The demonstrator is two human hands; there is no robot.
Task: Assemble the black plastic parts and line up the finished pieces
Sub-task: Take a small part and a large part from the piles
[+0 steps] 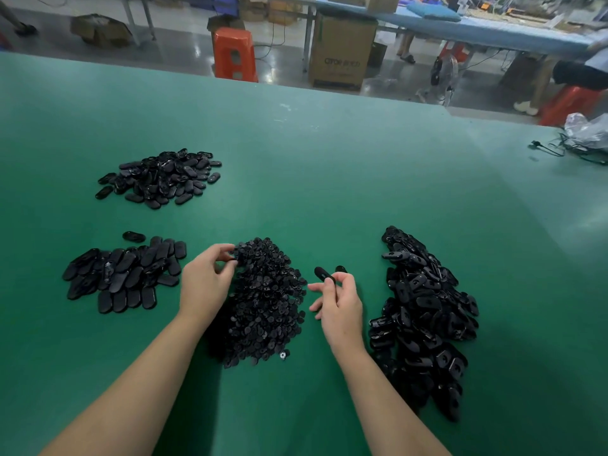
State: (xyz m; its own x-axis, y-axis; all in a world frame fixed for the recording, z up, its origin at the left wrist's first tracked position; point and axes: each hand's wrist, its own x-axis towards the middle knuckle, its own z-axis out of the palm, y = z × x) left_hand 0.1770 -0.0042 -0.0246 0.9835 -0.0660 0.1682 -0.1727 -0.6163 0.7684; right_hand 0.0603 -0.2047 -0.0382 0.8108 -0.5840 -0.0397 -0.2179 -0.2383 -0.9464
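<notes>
A heap of small round black parts (266,301) lies between my hands on the green table (296,166). My left hand (205,281) pinches at the heap's upper left edge with thumb and fingertips. My right hand (339,304) pinches one black oval piece (324,275) just right of the heap. A long pile of black oval shells (424,317) lies to the right. Rows of flat oval pieces (125,274) sit at the left, with one single piece (134,236) above them. Another loose pile of oval pieces (161,177) lies farther back on the left.
A plastic bag with black cables (584,134) lies at the table's far right corner. Beyond the far edge stand an orange stool (234,54), a cardboard box (342,51), a fan (442,77) and a blue workbench (477,31). A seated person (579,74) is at the back right.
</notes>
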